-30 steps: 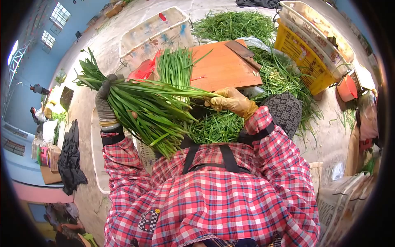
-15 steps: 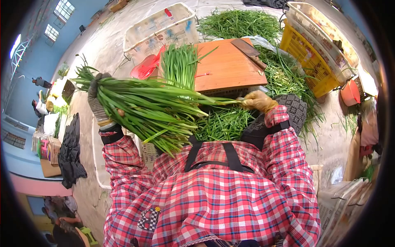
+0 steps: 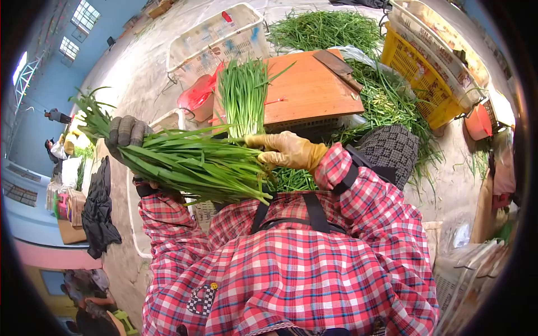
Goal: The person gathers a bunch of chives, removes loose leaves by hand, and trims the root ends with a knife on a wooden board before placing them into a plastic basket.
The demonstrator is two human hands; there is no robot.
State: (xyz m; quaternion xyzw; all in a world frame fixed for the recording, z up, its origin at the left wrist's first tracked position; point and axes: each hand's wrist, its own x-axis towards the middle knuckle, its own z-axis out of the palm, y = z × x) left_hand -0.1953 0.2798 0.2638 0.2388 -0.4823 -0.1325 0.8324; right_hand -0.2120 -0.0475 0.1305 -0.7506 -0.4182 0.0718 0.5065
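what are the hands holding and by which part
Bunch of green leaves: left hand grips near one end, right hand pinches strands at the other.

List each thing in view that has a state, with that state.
Bunch of long green chives: held up, off the board.
Left hand in grey knit glove: gripping the bunch.
Right hand in yellow rubber glove: closed on the bunch's leaves.
Orange wooden cutting board: lying flat.
Dark flat cleaver: lying on board.

no word, number or brand can be read anywhere. the white crate [image 3: 218, 39] bears red and blue marks on its wall, too blurred to make out. the patch [image 3: 203, 298] on the plaid shirt [image 3: 302, 263] shows only a checked pattern.
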